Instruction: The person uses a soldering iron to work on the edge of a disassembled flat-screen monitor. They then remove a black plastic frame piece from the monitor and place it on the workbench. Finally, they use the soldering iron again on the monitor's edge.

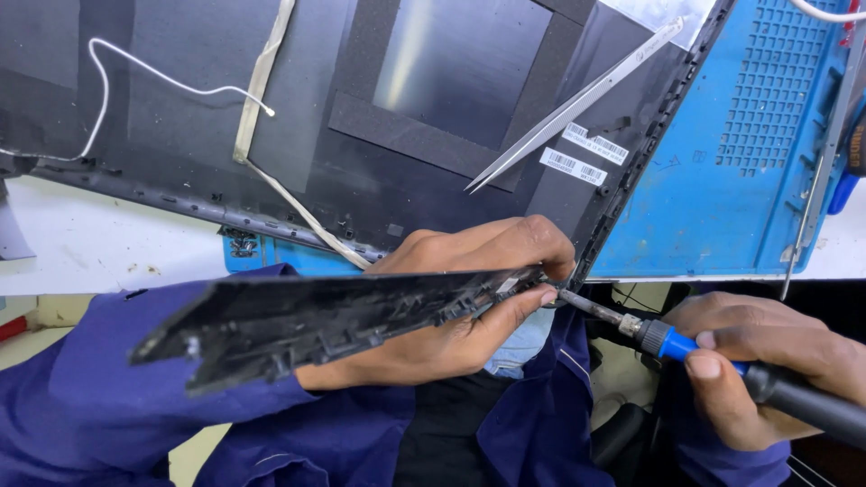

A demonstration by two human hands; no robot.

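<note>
A worker's left hand (469, 298) pinches a long black plastic bezel strip (316, 320) between thumb and fingers, above the lap. At three o'clock, the right hand (767, 370) wraps a soldering iron (722, 361), its tip touching the strip's end. Tweezers (577, 104) lie at twelve o'clock on a laptop lid (361, 117).

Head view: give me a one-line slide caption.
Left hand grips a black plastic bezel strip while right hand applies a soldering iron to its end.
</note>
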